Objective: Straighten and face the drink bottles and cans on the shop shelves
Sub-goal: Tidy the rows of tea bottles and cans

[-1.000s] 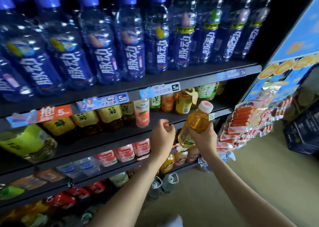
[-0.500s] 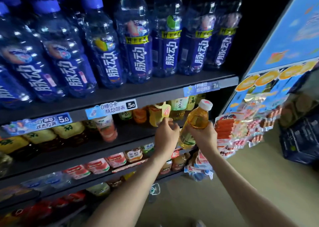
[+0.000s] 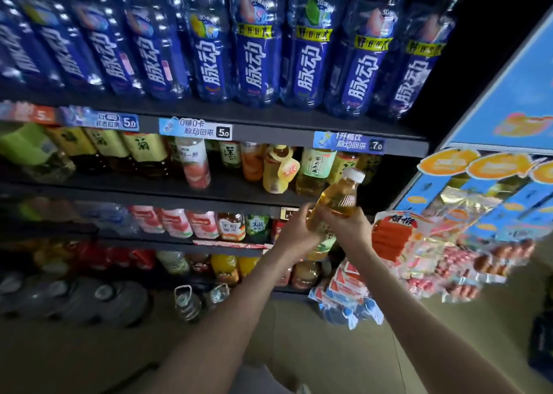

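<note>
Tea bottle (image 3: 336,205), tilted, is held clear of the second shelf (image 3: 227,197) near its right end. Left hand (image 3: 294,235) and right hand (image 3: 351,233) both grip its lower body. Current step is probably label orientation; next, turn the label forward and seat the bottle upright.

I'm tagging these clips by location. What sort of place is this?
Most likely a small shop's drinks aisle: shelves packed with bottles, price tags on the shelf edges, snack packs hanging at the right.
</note>
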A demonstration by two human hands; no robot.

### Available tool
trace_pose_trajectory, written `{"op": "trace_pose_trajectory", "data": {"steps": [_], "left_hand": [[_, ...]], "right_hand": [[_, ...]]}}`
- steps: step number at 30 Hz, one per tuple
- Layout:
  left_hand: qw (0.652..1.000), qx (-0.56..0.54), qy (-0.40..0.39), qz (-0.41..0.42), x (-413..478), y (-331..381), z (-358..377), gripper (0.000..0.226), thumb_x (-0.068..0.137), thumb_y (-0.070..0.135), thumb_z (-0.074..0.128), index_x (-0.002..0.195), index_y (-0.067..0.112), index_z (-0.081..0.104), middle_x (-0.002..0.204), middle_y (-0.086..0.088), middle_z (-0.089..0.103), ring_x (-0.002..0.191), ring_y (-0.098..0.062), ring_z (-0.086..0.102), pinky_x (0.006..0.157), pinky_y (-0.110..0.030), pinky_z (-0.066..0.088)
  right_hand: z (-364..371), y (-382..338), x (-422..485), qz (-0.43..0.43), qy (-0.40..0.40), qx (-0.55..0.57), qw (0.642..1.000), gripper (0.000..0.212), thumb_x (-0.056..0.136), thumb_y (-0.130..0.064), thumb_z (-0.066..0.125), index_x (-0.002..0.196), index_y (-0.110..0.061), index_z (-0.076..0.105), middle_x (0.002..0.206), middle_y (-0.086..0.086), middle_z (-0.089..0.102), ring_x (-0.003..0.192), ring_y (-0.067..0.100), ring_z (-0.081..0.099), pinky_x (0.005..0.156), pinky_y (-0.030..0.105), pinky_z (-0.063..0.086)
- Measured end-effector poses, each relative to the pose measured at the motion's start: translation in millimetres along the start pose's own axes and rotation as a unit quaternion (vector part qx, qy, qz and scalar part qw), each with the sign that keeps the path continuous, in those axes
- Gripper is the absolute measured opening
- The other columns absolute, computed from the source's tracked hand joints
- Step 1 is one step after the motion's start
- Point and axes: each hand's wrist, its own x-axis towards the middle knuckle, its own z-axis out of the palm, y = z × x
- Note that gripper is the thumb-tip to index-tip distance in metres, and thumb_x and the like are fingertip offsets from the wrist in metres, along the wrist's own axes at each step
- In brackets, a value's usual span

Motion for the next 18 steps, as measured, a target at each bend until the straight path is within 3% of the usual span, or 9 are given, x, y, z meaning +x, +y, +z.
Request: {"op": "trace_pose_trajectory", "data": {"steps": [3, 6, 9, 12, 15, 18], "left_hand": [[1.0, -0.022, -0.001, -0.003, -12.6, -5.9, -4.9, 0.047, 0.079, 0.021, 0.075, 0.118, 0.028, 0.048, 0.097, 0.013, 0.059, 0.077, 0.003, 0.053, 0.058, -0.008, 0.038], [0.998, -0.048, 0.026, -0.015, -22.3, -9.6, -20.7, 0.031, 0.076, 0.022, 0.078, 0.09, 0.032, 0.053, 0.084, 0.018, 0.061, 0.074, 0.001, 0.057, 0.062, -0.013, 0.044], [0.991, -0.12, 0.039, -0.035, -31.6, -23.4, -37.2, 0.023, 0.078, 0.026, 0.077, 0.096, 0.032, 0.064, 0.098, 0.005, 0.071, 0.09, -0.013, 0.067, 0.078, -0.026, 0.051], [0.989, -0.131, 0.04, -0.048, -41.0, -34.1, -56.6, 0.031, 0.079, 0.024, 0.076, 0.108, 0.025, 0.066, 0.104, 0.0, 0.072, 0.097, -0.017, 0.067, 0.085, -0.035, 0.052], [0.991, -0.11, 0.05, -0.054, -44.7, -48.3, -76.7, 0.033, 0.075, 0.02, 0.08, 0.102, 0.026, 0.063, 0.096, 0.005, 0.071, 0.086, -0.011, 0.067, 0.073, -0.026, 0.052], [0.992, -0.1, 0.055, -0.053, -48.2, -60.0, -99.0, 0.036, 0.072, 0.02, 0.081, 0.102, 0.026, 0.062, 0.086, 0.013, 0.068, 0.073, 0.0, 0.064, 0.062, -0.017, 0.049]], "right_hand": [[6.9, -2.6, -5.5, -0.02, -0.075, 0.033, 0.996, 0.027, 0.071, -0.037, 0.078, 0.089, -0.024, 0.062, 0.087, -0.002, 0.066, 0.081, 0.015, 0.061, 0.068, 0.027, 0.044], [17.0, -10.1, -7.3, -0.03, -0.139, 0.017, 0.99, 0.045, 0.071, -0.043, 0.078, 0.1, -0.02, 0.053, 0.093, -0.001, 0.062, 0.086, 0.017, 0.06, 0.071, 0.031, 0.048], [23.6, -15.1, -8.1, -0.056, -0.231, 0.035, 0.971, 0.052, 0.071, -0.048, 0.078, 0.106, -0.015, 0.059, 0.099, 0.003, 0.067, 0.09, 0.019, 0.065, 0.068, 0.028, 0.048], [35.4, -23.0, -18.5, -0.056, -0.323, 0.042, 0.944, 0.04, 0.076, -0.037, 0.077, 0.108, -0.018, 0.061, 0.102, 0.005, 0.07, 0.091, 0.019, 0.066, 0.069, 0.029, 0.05], [57.6, -33.6, -32.2, -0.086, -0.335, 0.016, 0.938, 0.019, 0.076, -0.029, 0.078, 0.091, -0.026, 0.066, 0.092, 0.001, 0.072, 0.088, 0.02, 0.067, 0.077, 0.038, 0.053], [83.8, -42.5, -47.0, -0.101, -0.277, 0.009, 0.955, 0.018, 0.071, -0.027, 0.08, 0.084, -0.025, 0.067, 0.084, 0.0, 0.071, 0.079, 0.017, 0.066, 0.07, 0.033, 0.053]]}}
